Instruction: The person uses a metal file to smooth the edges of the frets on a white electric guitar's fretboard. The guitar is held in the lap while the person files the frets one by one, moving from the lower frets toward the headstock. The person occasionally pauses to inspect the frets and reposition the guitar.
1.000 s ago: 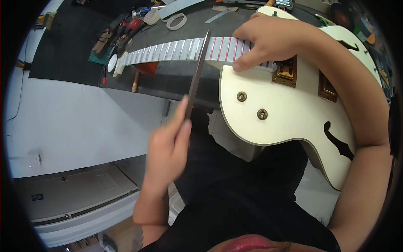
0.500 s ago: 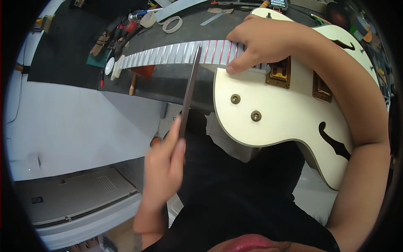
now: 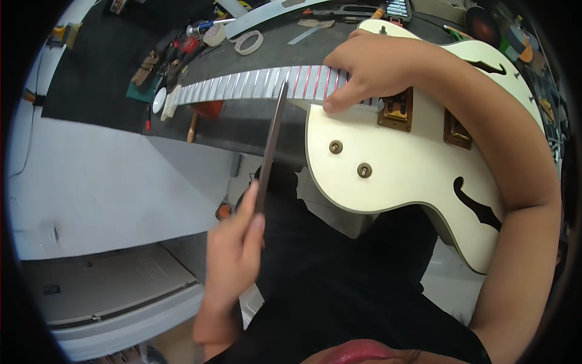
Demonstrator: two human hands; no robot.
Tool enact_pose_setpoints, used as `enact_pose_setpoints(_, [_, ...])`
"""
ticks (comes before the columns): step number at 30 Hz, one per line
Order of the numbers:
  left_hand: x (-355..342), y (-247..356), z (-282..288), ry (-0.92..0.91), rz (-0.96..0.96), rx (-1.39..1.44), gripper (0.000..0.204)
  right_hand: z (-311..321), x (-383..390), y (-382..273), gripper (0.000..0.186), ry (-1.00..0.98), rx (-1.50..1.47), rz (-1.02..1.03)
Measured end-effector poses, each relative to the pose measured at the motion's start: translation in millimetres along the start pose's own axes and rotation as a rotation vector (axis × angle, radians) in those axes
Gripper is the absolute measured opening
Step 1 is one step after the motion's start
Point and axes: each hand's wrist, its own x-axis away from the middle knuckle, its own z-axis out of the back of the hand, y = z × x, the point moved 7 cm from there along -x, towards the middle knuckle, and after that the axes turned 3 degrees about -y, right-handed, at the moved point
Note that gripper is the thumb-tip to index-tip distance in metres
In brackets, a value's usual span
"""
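The left hand is closed around the lower end of a long dark file, with the index finger stretched along it, and so its grip is narrow; this hand is a little blurred. The file points up and slightly to the right, and its tip is over the neck of a cream guitar, near the place where the silver cross lines change to red lines. I cannot tell if the tip touches the surface. The right hand holds the neck across its width, just beside the guitar body, with the thumb at the near edge and the grip rather wide. The guitar lies face up, its neck reaching to the left above the dark desk. On the body there are two brass-coloured pickups and two small round posts. Behind the neck lie a roll of tape and a thin metal strip; near its far end is a round white dish, and a wooden handle lies at the desk's near edge.
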Motion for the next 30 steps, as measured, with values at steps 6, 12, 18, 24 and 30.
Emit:
enact_pose_setpoints(6, [-126,40,17,-0.080,0.097,0.071,0.050,5,-4,-8,0.075,-0.011,0.002,0.042])
enact_pose_setpoints(12, [-36,-6,3,-0.021,0.028,0.075,0.052,2,5,6,0.076,-0.031,-0.010,-0.016])
enact_pose_setpoints(18, [52,-25,19,0.117,-0.059,0.016,0.052,5,1,-4,0.081,-0.052,0.032,-0.038])
enact_pose_setpoints(24, [18,-20,16,0.134,-0.115,0.190,0.046,8,-1,-3,0.085,-0.064,-0.003,-0.020])
enact_pose_setpoints(30, [8,-21,6,-0.002,-0.042,0.242,0.052,6,-4,-3,0.086,-0.070,0.004,-0.017])
